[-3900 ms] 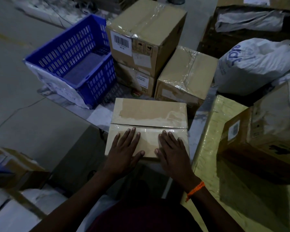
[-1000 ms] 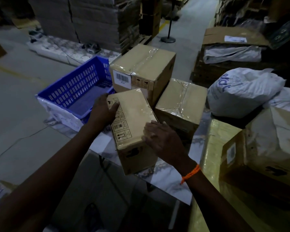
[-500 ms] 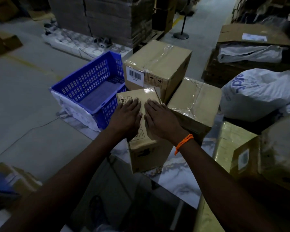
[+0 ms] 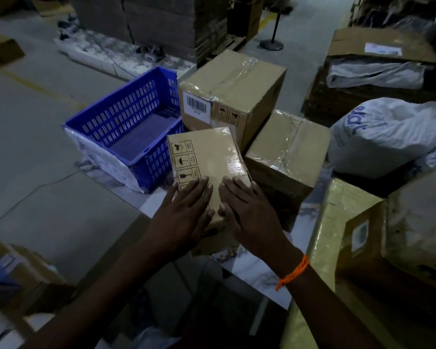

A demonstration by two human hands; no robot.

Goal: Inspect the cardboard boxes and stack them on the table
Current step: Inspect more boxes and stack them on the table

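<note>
1. Left grip (image 4: pixel 184 212) and right grip (image 4: pixel 247 212) are both wide. Fingers are straight and the palms lie flat, side by side, on the top face of the small box (image 4: pixel 207 152). Neither holds anything.
2. A second ago my left grip curled over the box's far edge and my right sat on its near corner, turning it. Both palms then lay flat further up the top, and they have since slid back to the near end. I read this as a smoothing check.
3. The small box stands on the worktop (image 4: pixel 259 273) near its front edge, with the handling symbols facing up.
4. The blue crate (image 4: pixel 116 114) is just left of it and the low taped box (image 4: pixel 287 147) just right. I cannot tell whether they touch. The barcode box (image 4: pixel 232 81) is behind.
5. My judgement is that inspection of this box is nearly done. It is not yet stacked, and lifting it will need the grips on its sides.
</note>
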